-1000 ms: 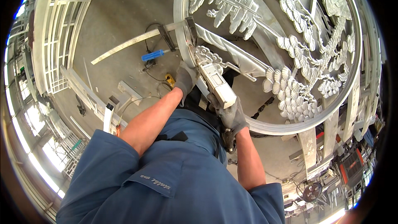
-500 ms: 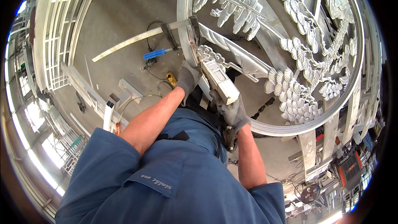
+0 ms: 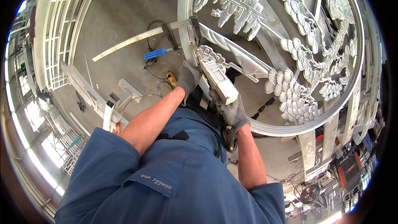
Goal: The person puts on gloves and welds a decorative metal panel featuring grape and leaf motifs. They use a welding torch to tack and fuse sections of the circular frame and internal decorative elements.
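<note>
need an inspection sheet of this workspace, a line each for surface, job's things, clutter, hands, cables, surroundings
Surface: gray floor, scraps scattered on it
Job's things: ring framing silvery relief; blue-handled clamp at its left rim; boxy white tool over that rim
Clutter: yellow item and metal offcut on the floor, left of the ring
Hands: both gloved; left hand against the ring's rim, fingers partly hidden; right hand holding the tool's near end
Cables: black cable below the clamp's blue handle
Surroundings: metal grille far left; red-black machine lower right
</note>
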Action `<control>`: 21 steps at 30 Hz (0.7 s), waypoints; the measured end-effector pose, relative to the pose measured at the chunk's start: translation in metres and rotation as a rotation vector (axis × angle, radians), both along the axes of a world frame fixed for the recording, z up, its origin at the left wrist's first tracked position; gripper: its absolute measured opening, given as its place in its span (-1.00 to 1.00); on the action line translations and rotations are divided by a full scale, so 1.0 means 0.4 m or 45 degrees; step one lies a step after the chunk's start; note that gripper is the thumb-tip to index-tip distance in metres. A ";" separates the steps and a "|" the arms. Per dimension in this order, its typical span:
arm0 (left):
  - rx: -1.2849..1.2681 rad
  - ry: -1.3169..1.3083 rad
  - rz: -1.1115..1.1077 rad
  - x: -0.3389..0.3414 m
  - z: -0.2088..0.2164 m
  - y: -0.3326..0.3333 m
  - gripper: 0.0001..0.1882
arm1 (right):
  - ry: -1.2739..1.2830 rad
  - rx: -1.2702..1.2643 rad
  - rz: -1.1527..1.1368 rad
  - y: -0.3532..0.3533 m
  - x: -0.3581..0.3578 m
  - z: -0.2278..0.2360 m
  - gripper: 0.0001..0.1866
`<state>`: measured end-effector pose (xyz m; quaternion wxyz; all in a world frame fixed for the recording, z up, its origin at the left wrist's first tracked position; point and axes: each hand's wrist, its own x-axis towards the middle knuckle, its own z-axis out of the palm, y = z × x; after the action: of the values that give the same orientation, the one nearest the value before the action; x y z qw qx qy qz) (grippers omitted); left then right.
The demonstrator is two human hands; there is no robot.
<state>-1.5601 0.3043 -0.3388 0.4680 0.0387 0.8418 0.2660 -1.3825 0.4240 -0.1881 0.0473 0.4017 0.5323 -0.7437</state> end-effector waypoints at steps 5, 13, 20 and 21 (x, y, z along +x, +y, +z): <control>0.031 0.065 -0.096 -0.001 -0.062 -0.029 -0.30 | -0.133 0.115 -0.014 0.017 -0.030 0.034 -0.60; 0.263 0.550 -0.484 0.021 -0.134 -0.103 -0.38 | -0.098 0.032 0.057 0.026 -0.015 0.026 -0.63; 0.155 0.338 -0.325 0.009 -0.025 -0.029 -0.45 | -0.161 -0.133 0.116 0.031 0.002 0.021 -0.59; 0.132 0.234 -0.216 0.005 -0.005 -0.013 -0.46 | -0.123 -0.087 0.095 0.028 0.005 0.017 -0.59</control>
<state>-1.5582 0.2991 -0.3408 0.4072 0.1582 0.8600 0.2638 -1.3803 0.4351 -0.1812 0.1144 0.4153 0.5183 -0.7388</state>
